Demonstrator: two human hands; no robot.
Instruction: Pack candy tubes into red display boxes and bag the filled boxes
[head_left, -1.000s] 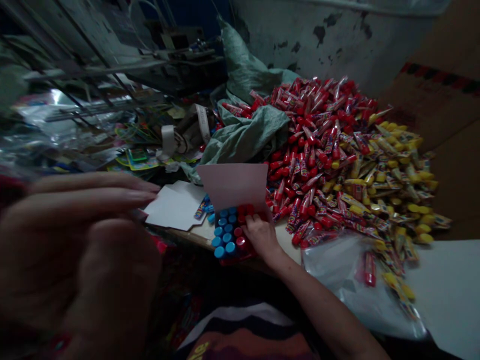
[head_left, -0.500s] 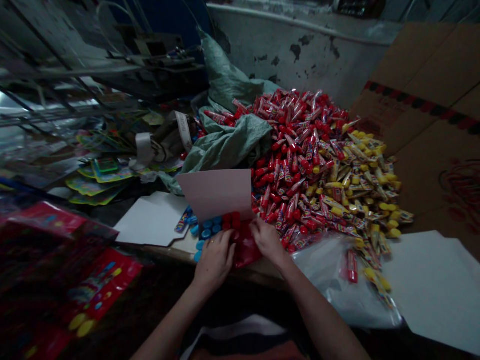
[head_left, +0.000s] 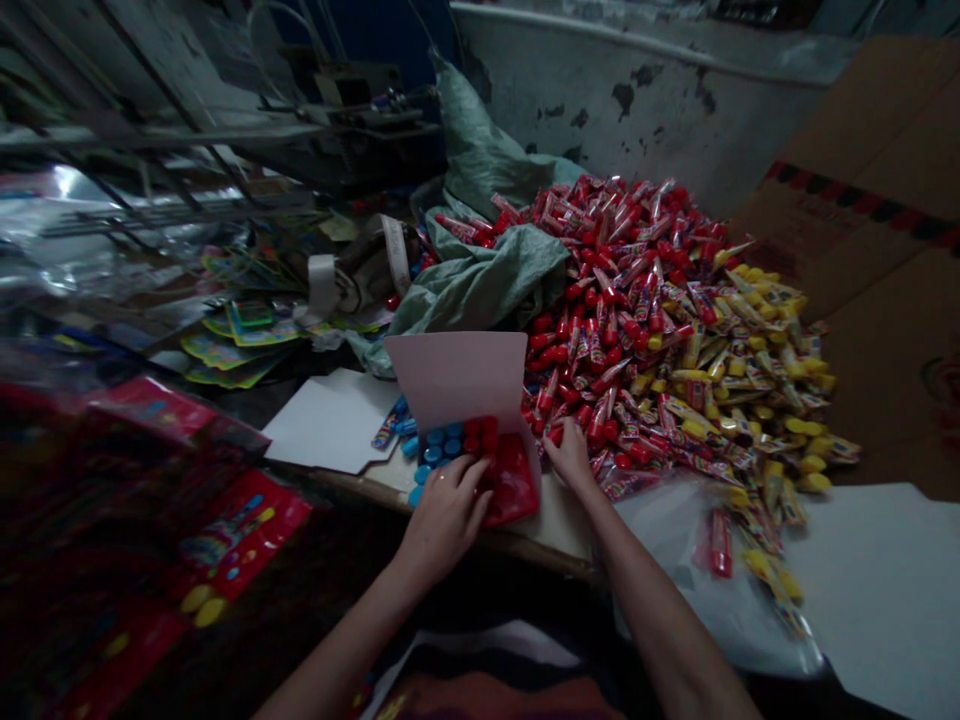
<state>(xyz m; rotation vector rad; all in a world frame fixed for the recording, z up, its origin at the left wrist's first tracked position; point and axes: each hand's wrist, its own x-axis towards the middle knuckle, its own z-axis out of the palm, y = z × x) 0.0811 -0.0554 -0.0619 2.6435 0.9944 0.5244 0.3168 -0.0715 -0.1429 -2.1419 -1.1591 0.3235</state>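
A small open box [head_left: 517, 485] with a raised white lid [head_left: 459, 375] stands at the bench edge, red inside. Blue-capped tubes [head_left: 444, 440] and red-capped tubes [head_left: 480, 434] fill its left and back part. My left hand [head_left: 448, 510] lies over the box's front left, fingers apart and bent onto the capped tubes; its fingertips are partly hidden. To the right of the box, my right hand [head_left: 570, 455] pinches a red-capped tube [head_left: 556, 433] at the edge of the pile of red-capped tubes [head_left: 592, 330].
Yellow-capped tubes [head_left: 787, 370] lie right of the red ones. A clear plastic bag [head_left: 675, 550] and white card [head_left: 885, 580] are front right. Green sacking [head_left: 487, 275] lies behind, white cards [head_left: 330, 420] left, and red printed packages [head_left: 247, 520] front left. Brown cardboard [head_left: 885, 330] stands right.
My right hand has left the box's red interior and moved right to the pile, where it has taken hold of a red-capped tube. My left hand stays at the box. The view has shifted left.
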